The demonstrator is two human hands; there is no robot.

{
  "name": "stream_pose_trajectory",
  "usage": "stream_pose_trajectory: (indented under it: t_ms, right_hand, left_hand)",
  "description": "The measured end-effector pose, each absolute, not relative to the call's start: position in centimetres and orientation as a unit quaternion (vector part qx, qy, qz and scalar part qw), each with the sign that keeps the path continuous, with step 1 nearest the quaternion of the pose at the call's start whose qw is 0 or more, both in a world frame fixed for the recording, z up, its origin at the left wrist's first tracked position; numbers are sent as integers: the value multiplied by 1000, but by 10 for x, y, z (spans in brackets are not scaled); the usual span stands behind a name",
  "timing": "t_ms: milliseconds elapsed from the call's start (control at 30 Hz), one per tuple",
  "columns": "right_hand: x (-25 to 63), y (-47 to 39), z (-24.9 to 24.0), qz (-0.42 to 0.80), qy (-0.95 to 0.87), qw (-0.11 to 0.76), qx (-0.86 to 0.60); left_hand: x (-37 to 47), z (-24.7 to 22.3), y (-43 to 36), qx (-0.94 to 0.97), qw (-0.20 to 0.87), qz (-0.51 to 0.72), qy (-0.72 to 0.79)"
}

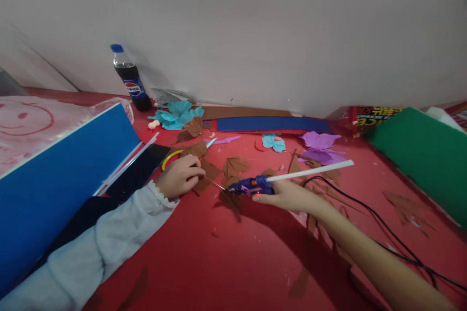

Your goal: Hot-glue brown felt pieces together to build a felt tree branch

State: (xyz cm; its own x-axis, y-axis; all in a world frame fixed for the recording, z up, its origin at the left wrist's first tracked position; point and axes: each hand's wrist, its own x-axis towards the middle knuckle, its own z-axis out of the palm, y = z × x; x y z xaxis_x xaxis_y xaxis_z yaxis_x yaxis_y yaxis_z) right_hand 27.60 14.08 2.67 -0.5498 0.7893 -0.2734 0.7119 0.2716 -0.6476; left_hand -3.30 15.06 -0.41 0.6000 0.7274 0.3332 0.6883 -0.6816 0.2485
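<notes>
My left hand [182, 176] is closed in a pinch on a thin wire [214, 183] that runs to the right. In my right hand [284, 196] is a blue glue gun [251, 185], its nozzle at the far end of the wire. A long white glue stick [314, 171] sticks out of the back of the gun, and a small red light glows on its side. Brown crepe paper [233, 169] lies under and behind the nozzle. Scissors with a yellow handle [168, 158] lie just behind my left hand, partly covered by brown paper.
A cola bottle [132, 80] stands at the back left. Blue [69, 170] and green [423, 160] boards flank the red table [204, 262]. Turquoise [177, 115] and purple paper [320, 146] lie behind. A black phone [140, 170] lies left; a black cable [375, 215] crosses the right.
</notes>
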Motion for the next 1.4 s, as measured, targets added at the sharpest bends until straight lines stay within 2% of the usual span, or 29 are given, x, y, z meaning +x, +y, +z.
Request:
stream_pose_trajectory:
  t_ms: [333,1400]
  right_hand:
    - [274,140,28,349,-809,40,-472]
    - [286,134,37,369,-795,16,-482]
  left_hand:
    - [-35,-8,151,894,43,207,396]
    - [-37,-12,153,900,35,212,380]
